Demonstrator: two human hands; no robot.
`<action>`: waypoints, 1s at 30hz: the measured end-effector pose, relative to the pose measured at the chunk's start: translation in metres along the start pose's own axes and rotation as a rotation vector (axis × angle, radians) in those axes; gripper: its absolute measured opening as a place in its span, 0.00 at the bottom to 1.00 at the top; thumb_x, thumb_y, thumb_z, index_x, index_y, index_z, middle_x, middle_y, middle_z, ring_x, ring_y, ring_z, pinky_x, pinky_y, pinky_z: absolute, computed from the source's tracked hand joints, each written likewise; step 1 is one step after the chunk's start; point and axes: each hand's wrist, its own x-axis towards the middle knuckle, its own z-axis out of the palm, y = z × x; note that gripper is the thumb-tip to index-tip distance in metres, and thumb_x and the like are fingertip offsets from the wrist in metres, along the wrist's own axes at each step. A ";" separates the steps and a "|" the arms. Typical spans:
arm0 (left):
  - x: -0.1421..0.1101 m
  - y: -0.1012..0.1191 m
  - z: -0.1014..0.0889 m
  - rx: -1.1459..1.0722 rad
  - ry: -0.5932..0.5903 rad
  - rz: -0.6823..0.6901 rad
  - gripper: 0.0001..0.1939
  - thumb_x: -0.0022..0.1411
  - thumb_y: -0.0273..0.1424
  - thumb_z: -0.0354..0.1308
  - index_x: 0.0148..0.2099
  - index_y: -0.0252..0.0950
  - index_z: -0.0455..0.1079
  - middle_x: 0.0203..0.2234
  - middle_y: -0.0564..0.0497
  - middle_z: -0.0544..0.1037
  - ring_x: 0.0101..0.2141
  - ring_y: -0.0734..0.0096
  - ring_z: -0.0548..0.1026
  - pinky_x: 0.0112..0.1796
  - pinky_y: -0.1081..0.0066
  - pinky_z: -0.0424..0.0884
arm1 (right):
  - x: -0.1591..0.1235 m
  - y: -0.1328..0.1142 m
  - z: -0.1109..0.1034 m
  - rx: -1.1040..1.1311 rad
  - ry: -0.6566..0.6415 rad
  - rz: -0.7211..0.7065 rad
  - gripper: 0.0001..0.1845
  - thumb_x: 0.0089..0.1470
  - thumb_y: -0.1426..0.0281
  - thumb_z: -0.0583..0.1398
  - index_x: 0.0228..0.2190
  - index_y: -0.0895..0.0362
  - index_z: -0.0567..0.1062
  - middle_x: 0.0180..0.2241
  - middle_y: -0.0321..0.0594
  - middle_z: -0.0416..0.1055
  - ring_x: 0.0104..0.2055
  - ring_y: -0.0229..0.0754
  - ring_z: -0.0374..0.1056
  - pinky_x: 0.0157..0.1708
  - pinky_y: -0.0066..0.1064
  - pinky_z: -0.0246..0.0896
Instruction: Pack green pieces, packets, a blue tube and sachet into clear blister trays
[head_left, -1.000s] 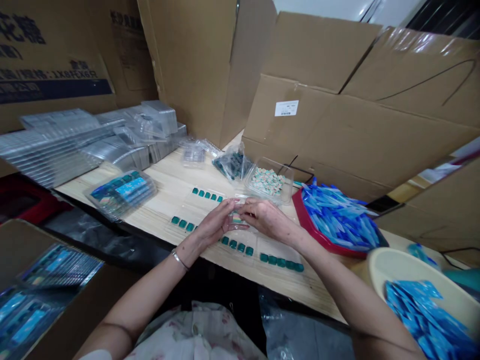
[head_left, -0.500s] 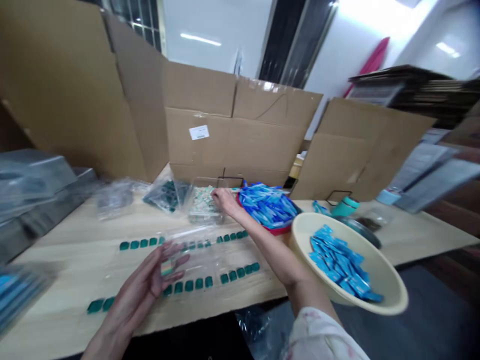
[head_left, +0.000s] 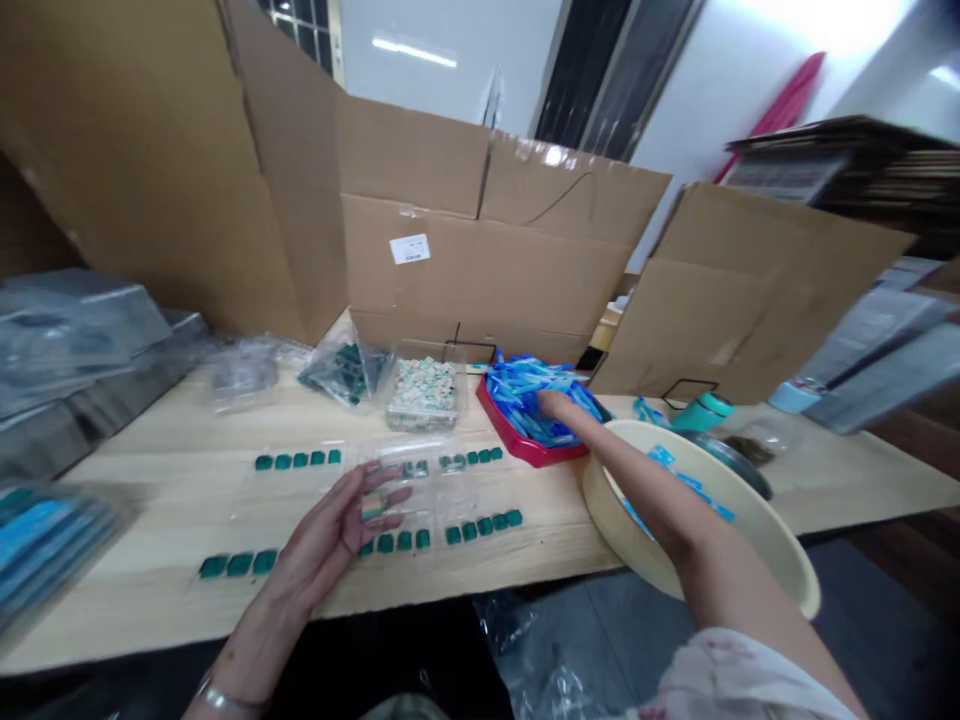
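Observation:
My left hand (head_left: 330,535) hovers over clear plastic trays (head_left: 442,495) that hold rows of small dark green squares (head_left: 300,460). A small cream-and-green block (head_left: 373,503) sits between its curled fingers. My right hand (head_left: 556,404) reaches into a heap of slim blue packets (head_left: 525,385) in a red tray (head_left: 517,447). Its fingers are bent down among the packets, and the fingertips are hidden. Left of the red tray stands a clear box (head_left: 425,415) full of small cream-and-green blocks.
A cream basin (head_left: 780,540) with blue sachets stands under my right forearm. A bag of dark green pieces (head_left: 346,370) lies left of the clear box. Cardboard panels (head_left: 495,270) wall the back. Blue packs (head_left: 45,530) lie at the left, and a teal bottle (head_left: 703,411) at the right.
My right hand has moved right, from the box of cream-and-green blocks to the blue packets in the red tray. My left hand has shifted slightly right with its block. The view has tilted a little.

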 end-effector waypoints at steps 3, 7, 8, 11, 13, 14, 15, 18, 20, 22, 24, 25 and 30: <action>-0.002 -0.001 -0.004 -0.015 -0.026 0.011 0.15 0.60 0.31 0.56 0.50 0.33 0.67 0.52 0.36 0.70 0.47 0.49 0.73 0.38 0.60 0.75 | -0.013 0.017 -0.005 -0.002 -0.029 -0.059 0.10 0.56 0.71 0.57 0.34 0.65 0.75 0.34 0.48 0.74 0.36 0.45 0.71 0.34 0.32 0.64; -0.002 -0.003 -0.011 -0.001 -0.018 0.023 0.15 0.59 0.33 0.56 0.48 0.34 0.67 0.51 0.36 0.71 0.44 0.51 0.75 0.35 0.61 0.76 | -0.042 0.037 -0.025 0.175 0.053 -0.282 0.13 0.57 0.70 0.53 0.37 0.62 0.75 0.33 0.45 0.75 0.33 0.41 0.70 0.31 0.28 0.62; -0.001 -0.004 -0.012 0.002 -0.021 0.022 0.15 0.59 0.33 0.57 0.49 0.34 0.67 0.51 0.36 0.71 0.43 0.51 0.75 0.35 0.61 0.76 | -0.054 0.035 -0.030 0.288 0.098 -0.385 0.14 0.57 0.67 0.53 0.39 0.61 0.75 0.35 0.44 0.75 0.34 0.41 0.70 0.31 0.27 0.63; 0.001 -0.011 -0.007 -0.002 -0.049 0.007 0.16 0.59 0.33 0.57 0.49 0.34 0.67 0.50 0.36 0.72 0.42 0.53 0.76 0.35 0.60 0.76 | -0.096 0.009 -0.037 0.518 0.171 -0.642 0.16 0.56 0.61 0.54 0.40 0.57 0.74 0.36 0.41 0.74 0.35 0.41 0.69 0.33 0.30 0.64; 0.003 -0.016 -0.001 -0.008 -0.071 -0.005 0.16 0.59 0.33 0.57 0.49 0.34 0.66 0.50 0.36 0.71 0.41 0.53 0.76 0.35 0.59 0.76 | -0.119 -0.019 -0.035 0.538 0.204 -0.797 0.15 0.57 0.63 0.53 0.39 0.57 0.75 0.37 0.42 0.74 0.37 0.40 0.69 0.36 0.31 0.64; 0.003 -0.018 0.002 -0.010 -0.079 -0.012 0.16 0.59 0.33 0.57 0.49 0.34 0.66 0.50 0.36 0.71 0.42 0.53 0.76 0.36 0.59 0.76 | -0.128 -0.034 -0.032 0.532 0.235 -0.852 0.14 0.58 0.64 0.53 0.39 0.58 0.75 0.37 0.43 0.74 0.38 0.41 0.69 0.38 0.32 0.64; 0.003 -0.019 0.005 -0.010 -0.083 -0.019 0.16 0.59 0.33 0.57 0.50 0.34 0.66 0.50 0.36 0.71 0.42 0.53 0.76 0.36 0.59 0.76 | -0.135 -0.048 -0.028 0.515 0.281 -0.894 0.13 0.59 0.66 0.53 0.38 0.58 0.75 0.37 0.45 0.74 0.39 0.41 0.69 0.40 0.33 0.64; 0.000 -0.020 0.011 0.005 -0.082 -0.053 0.17 0.59 0.33 0.57 0.51 0.35 0.66 0.51 0.36 0.70 0.43 0.52 0.76 0.35 0.61 0.76 | -0.151 -0.079 -0.014 0.457 0.421 -0.955 0.13 0.60 0.70 0.52 0.39 0.59 0.75 0.38 0.47 0.73 0.42 0.42 0.68 0.44 0.35 0.62; -0.003 -0.020 0.014 0.032 -0.070 -0.068 0.18 0.59 0.31 0.57 0.51 0.36 0.66 0.52 0.37 0.70 0.44 0.51 0.75 0.36 0.61 0.76 | -0.157 -0.086 -0.008 0.433 0.495 -0.959 0.12 0.59 0.68 0.54 0.40 0.59 0.74 0.43 0.49 0.71 0.46 0.43 0.66 0.46 0.36 0.61; -0.006 -0.018 0.013 0.074 -0.038 -0.070 0.18 0.58 0.30 0.57 0.52 0.36 0.66 0.52 0.39 0.70 0.46 0.50 0.74 0.37 0.61 0.76 | -0.160 -0.077 -0.005 0.408 0.544 -0.889 0.13 0.58 0.65 0.55 0.39 0.59 0.75 0.45 0.50 0.70 0.48 0.43 0.65 0.47 0.34 0.61; -0.007 -0.017 0.009 0.120 0.009 -0.078 0.19 0.58 0.30 0.58 0.52 0.38 0.67 0.53 0.41 0.70 0.47 0.50 0.73 0.37 0.62 0.76 | -0.158 -0.048 -0.003 0.363 0.540 -0.676 0.12 0.58 0.66 0.55 0.36 0.58 0.75 0.42 0.48 0.71 0.45 0.42 0.67 0.44 0.32 0.61; -0.007 -0.016 0.007 0.135 0.023 -0.085 0.20 0.57 0.30 0.58 0.53 0.38 0.67 0.54 0.42 0.69 0.48 0.50 0.72 0.37 0.62 0.76 | -0.156 -0.027 -0.001 0.335 0.513 -0.525 0.11 0.58 0.67 0.54 0.35 0.58 0.75 0.39 0.46 0.73 0.43 0.42 0.68 0.42 0.32 0.61; -0.005 -0.018 0.004 0.147 0.079 -0.178 0.21 0.55 0.34 0.60 0.53 0.41 0.68 0.55 0.45 0.69 0.49 0.51 0.71 0.38 0.63 0.76 | -0.145 0.097 0.023 0.286 0.406 0.013 0.05 0.50 0.76 0.59 0.26 0.59 0.75 0.26 0.44 0.73 0.34 0.44 0.70 0.34 0.31 0.62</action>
